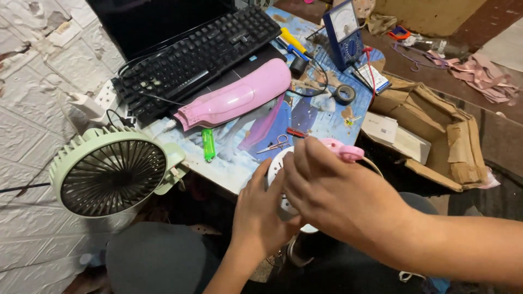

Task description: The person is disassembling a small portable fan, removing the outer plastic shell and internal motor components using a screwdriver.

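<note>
Both hands are working over the person's lap, at the near edge of the low table (229,174). The left hand (261,212) is cupping a round white plastic device (275,169) from below, fingers curled against its pierced face, while the right hand (332,190) is lying across its top, fingers bent and closing on a smooth pink plastic part (346,151) at the upper rim; how tightly those fingertips are pinching cannot be told. One pale green fan (111,171), round with a ribbed black grille, is standing at the left. One glossy pink hair dryer shell (234,98), long and rounded, is lying on the printed table cover beside one black keyboard (196,51). Near it are resting one translucent green lighter (208,144), one pair of small metal scissors (277,144), one roll of black tape (344,94) and one blue boxy multimeter (343,32). One torn, crumpled cardboard box (436,136) is sitting to the right.
</note>
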